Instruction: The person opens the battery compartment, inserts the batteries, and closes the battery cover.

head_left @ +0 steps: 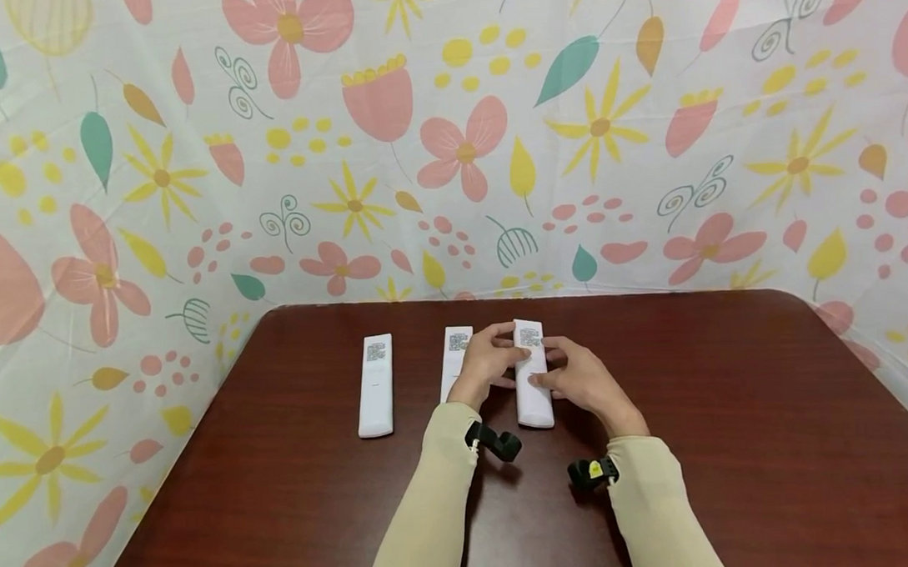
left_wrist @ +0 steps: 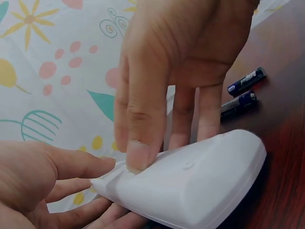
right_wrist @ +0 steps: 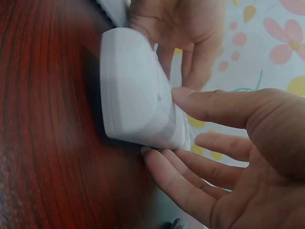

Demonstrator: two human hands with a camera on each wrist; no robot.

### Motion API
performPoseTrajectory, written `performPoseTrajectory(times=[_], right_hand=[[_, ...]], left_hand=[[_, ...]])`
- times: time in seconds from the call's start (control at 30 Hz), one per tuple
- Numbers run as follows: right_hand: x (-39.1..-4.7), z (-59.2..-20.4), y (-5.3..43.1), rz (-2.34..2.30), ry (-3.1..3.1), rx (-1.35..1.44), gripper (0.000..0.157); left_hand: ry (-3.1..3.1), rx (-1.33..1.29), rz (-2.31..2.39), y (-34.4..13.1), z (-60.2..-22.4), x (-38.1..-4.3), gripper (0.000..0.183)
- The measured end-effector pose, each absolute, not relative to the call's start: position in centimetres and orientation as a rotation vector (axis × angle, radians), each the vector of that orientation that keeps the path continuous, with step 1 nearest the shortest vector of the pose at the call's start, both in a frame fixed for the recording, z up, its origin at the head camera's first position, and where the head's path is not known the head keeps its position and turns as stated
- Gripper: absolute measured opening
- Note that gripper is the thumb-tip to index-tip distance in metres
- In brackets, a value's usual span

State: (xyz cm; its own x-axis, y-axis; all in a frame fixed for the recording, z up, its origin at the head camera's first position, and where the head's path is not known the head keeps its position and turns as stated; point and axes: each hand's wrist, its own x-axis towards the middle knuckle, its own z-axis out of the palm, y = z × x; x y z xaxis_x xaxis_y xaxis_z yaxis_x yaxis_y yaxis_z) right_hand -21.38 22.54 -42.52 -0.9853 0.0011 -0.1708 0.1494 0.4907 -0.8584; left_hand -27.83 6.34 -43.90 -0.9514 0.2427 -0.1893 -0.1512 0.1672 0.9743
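A white remote control [head_left: 534,406] lies back side up between both hands, with a printed label near its far end. My left hand [head_left: 489,361] holds its far part from the left, thumb on the back and fingers at the edge. My right hand [head_left: 583,381] grips it from the right; its thumb [right_wrist: 209,102] presses on the back and its fingers [right_wrist: 181,176] reach under the side. The rounded near end [left_wrist: 224,176] shows at the wrist views. Whether the remote is lifted off the table, I cannot tell.
Left of the hands lie a second white remote [head_left: 453,363], partly hidden by my left hand, and a third remote [head_left: 375,386] farther left. Two dark blue batteries [left_wrist: 247,81] lie beyond my right hand. The brown table [head_left: 296,489] meets a floral cloth [head_left: 421,193] at the back.
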Motion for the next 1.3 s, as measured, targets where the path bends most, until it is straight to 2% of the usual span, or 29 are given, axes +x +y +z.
performPoseTrajectory(times=[0.5, 0.63, 1.0, 1.3], right_hand=[[-21.5, -41.8, 23.3, -1.557, 2.621, 0.087, 0.071], [-21.5, -41.7, 23.6, -1.572, 2.65, 0.048, 0.064], [-21.2, -41.4, 23.9, -1.549, 2.73, -0.149, 0.032], [-20.9, -40.8, 23.6, -1.547, 2.696, -0.215, 0.027]], left_hand=[[2.173, 0.15, 1.917, 7.5, -43.8, -27.8, 0.059], [2.174, 0.154, 1.942, 7.7, -43.5, -27.8, 0.059], [2.128, 0.167, 2.054, 7.3, -43.4, -27.9, 0.058], [2.107, 0.268, 2.099, 6.6, -42.9, -28.3, 0.064]])
